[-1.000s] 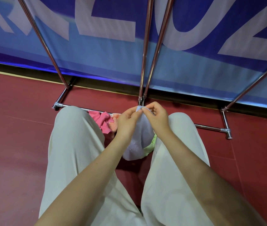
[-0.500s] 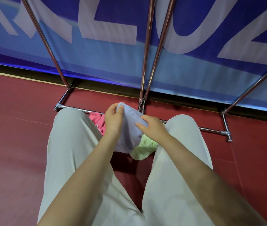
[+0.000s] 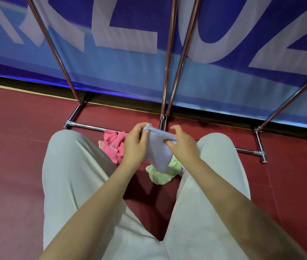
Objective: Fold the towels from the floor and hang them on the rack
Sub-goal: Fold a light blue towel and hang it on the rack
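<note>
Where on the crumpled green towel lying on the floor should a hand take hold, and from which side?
Probably the green towel is best pinched at its near, lower edge, coming from above between the knees. That part lies bare on the floor; the far part is hidden behind the lavender towel that both hands hold.

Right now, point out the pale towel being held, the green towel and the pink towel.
pale towel (image 3: 158, 151): head view, middle of the hanging cloth.
green towel (image 3: 161, 175): head view, crumpled middle, on the floor.
pink towel (image 3: 114, 141): head view, upper folds beside the left knee.
</note>
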### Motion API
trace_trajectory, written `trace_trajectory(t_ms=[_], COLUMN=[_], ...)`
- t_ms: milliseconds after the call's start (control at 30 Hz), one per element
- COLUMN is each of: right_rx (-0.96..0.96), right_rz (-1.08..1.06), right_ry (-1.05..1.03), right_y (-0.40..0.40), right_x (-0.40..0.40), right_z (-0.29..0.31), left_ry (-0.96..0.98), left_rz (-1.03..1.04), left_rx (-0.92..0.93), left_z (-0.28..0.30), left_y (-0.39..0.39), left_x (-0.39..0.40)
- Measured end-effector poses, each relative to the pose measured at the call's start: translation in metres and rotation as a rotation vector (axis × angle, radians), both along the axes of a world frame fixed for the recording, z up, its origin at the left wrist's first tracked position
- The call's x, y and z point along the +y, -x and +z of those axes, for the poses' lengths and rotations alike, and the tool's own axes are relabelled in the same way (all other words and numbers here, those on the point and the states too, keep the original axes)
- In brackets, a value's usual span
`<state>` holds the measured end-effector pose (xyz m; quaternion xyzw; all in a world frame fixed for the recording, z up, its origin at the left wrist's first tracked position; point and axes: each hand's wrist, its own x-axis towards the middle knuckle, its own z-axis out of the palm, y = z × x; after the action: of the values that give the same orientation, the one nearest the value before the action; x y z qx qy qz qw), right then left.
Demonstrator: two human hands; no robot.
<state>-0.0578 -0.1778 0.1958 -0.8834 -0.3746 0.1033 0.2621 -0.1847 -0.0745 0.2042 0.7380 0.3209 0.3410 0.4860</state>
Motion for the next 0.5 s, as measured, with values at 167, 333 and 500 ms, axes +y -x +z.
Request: trace_trajectory(t_ms=[167, 333, 500], right_rx=[-0.163, -0.058, 0.596], right_rz=[0.043, -0.029, -0.134], right_ry=[0.035, -0.031, -0.293], right_y=[-0.004, -0.01, -0.008], right_x=[0.002, 0.004, 0.007], right_z=[-0.011, -0.016, 0.001], left_ry=[-0.084, 0.083, 0.27], left_rz=[-0.078, 0.087, 0.238], left_rx=[0.042, 0.011, -0.015], left_z=[-0.01, -0.005, -0.004], left_y=[0.006, 0.011, 0.014], left_x=[-0.001, 0.009, 0.018])
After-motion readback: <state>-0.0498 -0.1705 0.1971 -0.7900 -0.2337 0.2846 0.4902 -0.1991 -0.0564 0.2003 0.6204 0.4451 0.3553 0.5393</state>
